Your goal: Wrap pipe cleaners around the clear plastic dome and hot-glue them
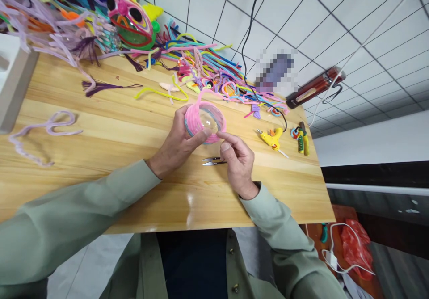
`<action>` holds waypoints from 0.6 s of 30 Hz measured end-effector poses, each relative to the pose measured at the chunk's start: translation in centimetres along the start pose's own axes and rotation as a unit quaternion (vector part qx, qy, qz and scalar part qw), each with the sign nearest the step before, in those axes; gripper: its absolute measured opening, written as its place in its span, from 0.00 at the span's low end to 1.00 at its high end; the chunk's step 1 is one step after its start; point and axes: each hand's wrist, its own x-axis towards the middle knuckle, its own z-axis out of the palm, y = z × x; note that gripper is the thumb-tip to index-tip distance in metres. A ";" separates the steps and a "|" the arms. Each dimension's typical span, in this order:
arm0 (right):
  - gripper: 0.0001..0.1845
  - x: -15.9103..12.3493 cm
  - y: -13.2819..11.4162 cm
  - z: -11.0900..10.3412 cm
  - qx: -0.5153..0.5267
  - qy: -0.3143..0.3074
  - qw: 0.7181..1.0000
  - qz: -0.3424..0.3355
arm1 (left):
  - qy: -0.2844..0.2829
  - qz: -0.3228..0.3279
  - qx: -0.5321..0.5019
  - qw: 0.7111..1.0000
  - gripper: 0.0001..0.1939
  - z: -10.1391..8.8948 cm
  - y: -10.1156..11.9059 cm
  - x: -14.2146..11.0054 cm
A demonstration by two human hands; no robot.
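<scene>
My left hand (179,142) grips a small clear cup wrapped in pink pipe cleaner (193,119), its thumb on the near rim. Some blue-grey strands show among the pink wrap, and a pink loop rises from the far side. The cup's mouth tilts toward me. At the cup's right edge, my right hand (238,161) points its index finger at the rim, with thumb and other fingers curled in. Whether a strand end sits in those fingers is too small to tell. Thread snips (212,161) lie on the table, partly hidden behind my right hand.
A yellow glue gun (271,139) and green-handled pliers (302,140) lie at the right. Piled pipe cleaners (214,64) line the wall, near a red thermos (315,86). Left are a lilac pipe cleaner (60,124), a purple tassel (100,86) and a grey-white box (20,84).
</scene>
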 end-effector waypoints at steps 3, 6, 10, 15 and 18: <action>0.21 0.2 -0.2 0.1 0.026 0.022 0.999 0.034 | 0.000 -0.001 -0.002 1.000 0.42 0.1 0.0 0.0; 0.19 0.3 -0.4 0.1 0.030 0.031 0.999 0.026 | -0.004 0.004 -0.003 1.000 0.41 0.1 0.0 -0.1; 0.19 0.5 -0.4 0.0 0.006 0.031 0.999 0.012 | -0.006 0.006 -0.001 1.000 0.41 0.1 -0.1 -0.1; 0.18 0.6 -0.3 -0.2 -0.012 0.011 1.000 0.003 | -0.015 -0.001 -0.010 1.000 0.41 0.1 -0.4 -0.1; 0.16 0.9 -0.2 -0.2 -0.024 0.001 1.000 0.000 | -0.012 0.002 -0.018 1.000 0.40 0.2 -0.5 -0.1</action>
